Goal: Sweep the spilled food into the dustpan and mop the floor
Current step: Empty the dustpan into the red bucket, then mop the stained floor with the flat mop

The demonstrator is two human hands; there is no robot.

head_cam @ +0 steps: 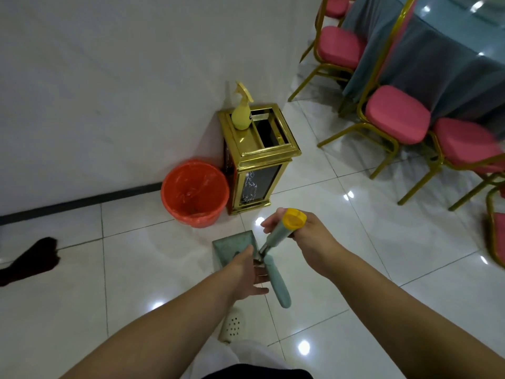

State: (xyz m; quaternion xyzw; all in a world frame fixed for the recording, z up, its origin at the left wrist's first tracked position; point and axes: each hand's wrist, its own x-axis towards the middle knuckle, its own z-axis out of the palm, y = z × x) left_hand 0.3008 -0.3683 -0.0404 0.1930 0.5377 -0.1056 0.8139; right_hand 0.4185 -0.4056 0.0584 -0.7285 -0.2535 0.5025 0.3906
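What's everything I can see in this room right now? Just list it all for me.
Dustpan: one, grey-green, on the floor tiles below the hands.
Long handle: one, teal with a yellow cap, held upright over the dustpan.
Second handle: one, teal, beside the left hand.
Bucket: one, orange-red with a liner, against the wall.
Bin: one, gold and black, right of the bucket.
Spray bottle: one, yellow, on top of the bin.
Chairs: several, pink seats and gold frames, around the table.
Table: one, grey-blue cloth, top right.
Dark object: one, black, at the left edge; cannot tell what it is.
Shoe: one, white, perforated.
Left hand: open, at the handles.
Right hand: grips the long handle.
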